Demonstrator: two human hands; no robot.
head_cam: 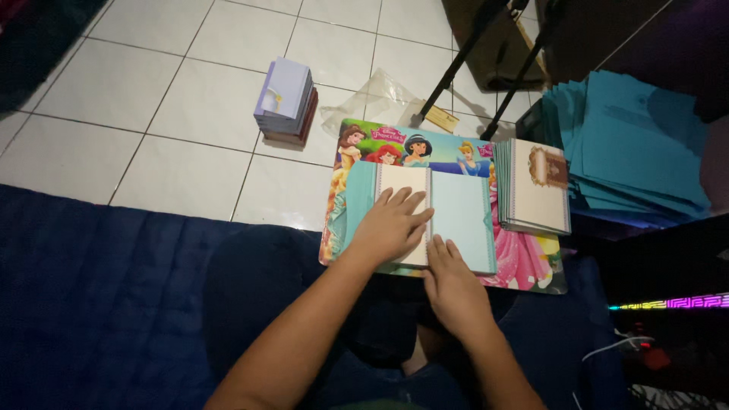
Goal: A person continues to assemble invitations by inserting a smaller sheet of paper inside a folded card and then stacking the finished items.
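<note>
booklet [448,216] open | left hand [391,226] flat on page | right hand [453,282] at edge

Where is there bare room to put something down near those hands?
The white tiled floor is bare left of the lavender booklet stack. The cartoon board is crowded: left hand and right hand press on the open teal cover, with a spiral notebook stack beside it and teal sheets further right.
</note>
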